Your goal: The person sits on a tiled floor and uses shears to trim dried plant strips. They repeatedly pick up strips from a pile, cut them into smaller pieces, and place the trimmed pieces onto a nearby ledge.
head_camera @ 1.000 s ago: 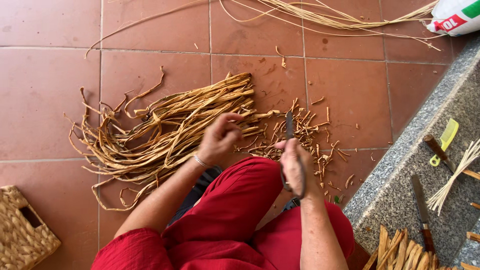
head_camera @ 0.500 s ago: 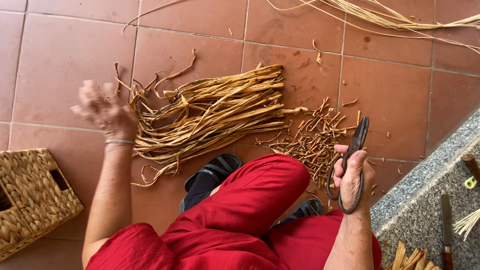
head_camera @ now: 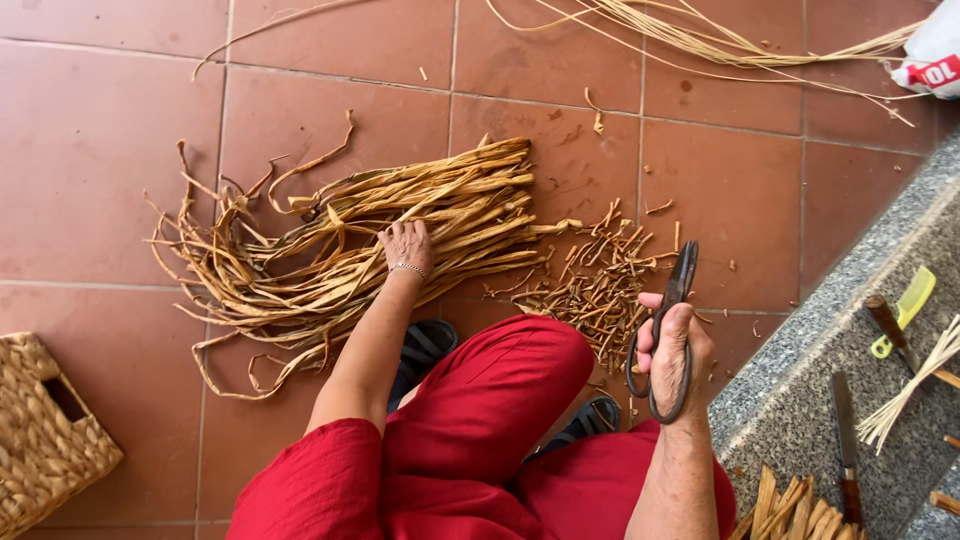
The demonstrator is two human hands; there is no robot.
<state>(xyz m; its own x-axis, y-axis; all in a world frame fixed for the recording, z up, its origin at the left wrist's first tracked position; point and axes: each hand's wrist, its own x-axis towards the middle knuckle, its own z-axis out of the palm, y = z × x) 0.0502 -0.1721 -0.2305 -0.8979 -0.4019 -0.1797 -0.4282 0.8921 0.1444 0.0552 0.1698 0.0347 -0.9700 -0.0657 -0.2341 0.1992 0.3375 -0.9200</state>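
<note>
Since half a second ago, left hand (head_camera: 405, 245) has swung back onto the one bundle of dried strips (head_camera: 340, 250) on the floor, fingers spread flat. Right hand (head_camera: 672, 350) grips one pair of scissors (head_camera: 668, 325) — blades shut. One woven basket (head_camera: 45, 440) is cut off at the frame's edge.

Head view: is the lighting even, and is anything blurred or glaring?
Head view: soft, even daylight, faint shadows, no glare on the tiled floor; left hand on the dried strips and right hand holding scissors are sharp.

Bright, even daylight; sharp, shadowless.
</note>
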